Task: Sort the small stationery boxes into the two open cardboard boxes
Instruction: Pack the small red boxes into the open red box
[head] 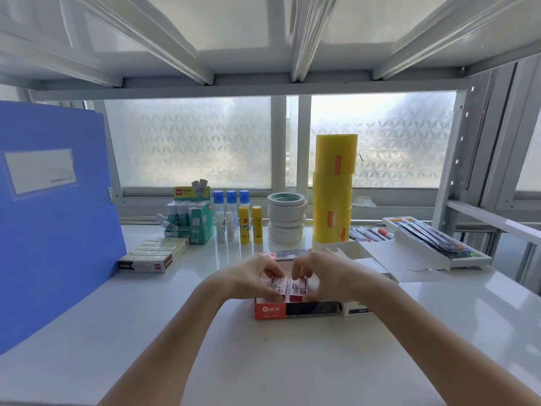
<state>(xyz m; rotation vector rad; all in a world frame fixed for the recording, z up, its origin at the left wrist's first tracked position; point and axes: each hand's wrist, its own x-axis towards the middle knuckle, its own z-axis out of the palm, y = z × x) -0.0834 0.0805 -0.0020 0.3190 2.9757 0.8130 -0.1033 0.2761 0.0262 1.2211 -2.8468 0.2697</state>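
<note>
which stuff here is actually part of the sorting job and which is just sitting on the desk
Part of the job: left hand and right hand, each on a small red-and-white box; the orange-fronted open box under them.

Just lying about: blue folder, glue sticks, white tape stack, yellow tape rolls, pen tray.

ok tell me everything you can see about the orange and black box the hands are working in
The orange and black box is a low, open-topped cardboard carton lying flat on the white table, long side facing the camera. Its front wall is orange with a white logo at the left and black along the rest. Two small red and white boxes sit inside. The left hand and right hand each grip one. A white box stands by its right end.
</note>
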